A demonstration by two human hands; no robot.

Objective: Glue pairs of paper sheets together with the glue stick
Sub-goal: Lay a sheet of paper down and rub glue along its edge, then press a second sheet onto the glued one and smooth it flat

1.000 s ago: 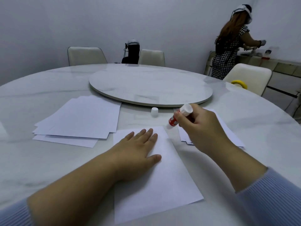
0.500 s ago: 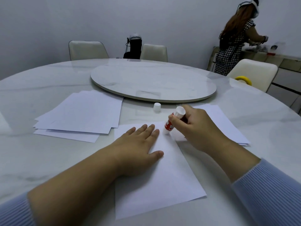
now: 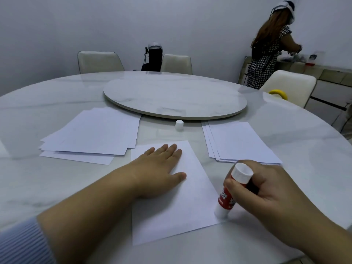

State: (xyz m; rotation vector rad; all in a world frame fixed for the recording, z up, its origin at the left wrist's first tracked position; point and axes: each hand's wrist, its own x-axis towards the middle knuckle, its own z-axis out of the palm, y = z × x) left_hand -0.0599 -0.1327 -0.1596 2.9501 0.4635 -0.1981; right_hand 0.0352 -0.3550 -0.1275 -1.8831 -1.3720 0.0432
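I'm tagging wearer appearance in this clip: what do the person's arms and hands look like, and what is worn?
Both hands, left hand and right hand, are bare: no gloves, rings or watch in view. Light blue, finely ribbed knit sleeves are pushed up, leaving the forearms uncovered. No markings visible.

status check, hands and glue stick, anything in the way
Left hand flat on the sheet, pinning it. Right hand grips glue stick, tip down at the sheet's right edge. Cap off, standing clear. Nothing blocking.

Head camera, looking down, close.
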